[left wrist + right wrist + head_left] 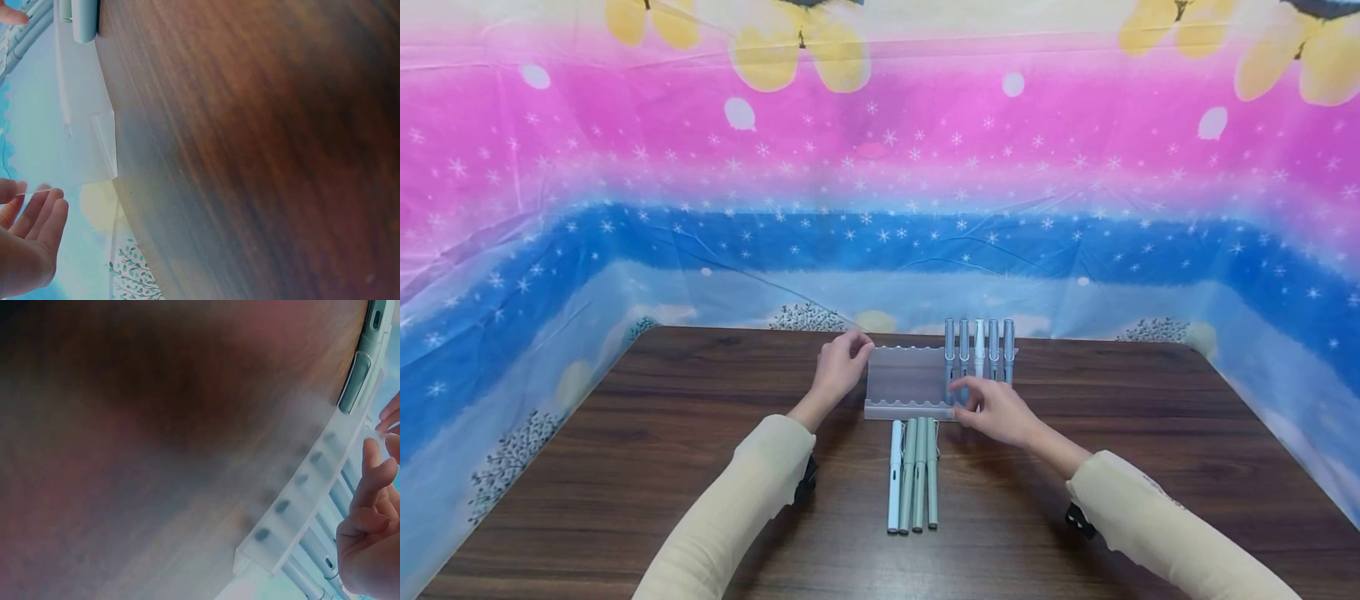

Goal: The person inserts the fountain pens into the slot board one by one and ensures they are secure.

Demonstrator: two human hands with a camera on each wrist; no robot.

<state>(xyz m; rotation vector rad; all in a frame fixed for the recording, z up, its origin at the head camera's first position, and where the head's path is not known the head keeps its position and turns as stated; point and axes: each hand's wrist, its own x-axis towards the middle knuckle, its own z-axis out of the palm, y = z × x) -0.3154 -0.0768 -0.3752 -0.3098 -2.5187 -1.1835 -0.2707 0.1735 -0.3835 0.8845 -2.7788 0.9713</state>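
A clear pen rack (904, 379) with scalloped edges stands on the table. My left hand (842, 365) pinches its left side edge between thumb and fingers; the left wrist view shows the fingers (47, 215) around the thin clear edge. Several capped pens, among them a white pen (980, 342), stand side by side in the right half of the rack. By the leftmost of these is my right hand (996, 410), thumb and forefinger apart at the rack's front, nothing visible between them. In front of the rack lie a pale blue pen (895, 479) and several grey-green pens (919, 479).
The dark wood table (700, 383) extends on both sides of the rack. Behind it hangs a patterned cloth (880, 233) in pink and blue, which also covers the left and right sides.
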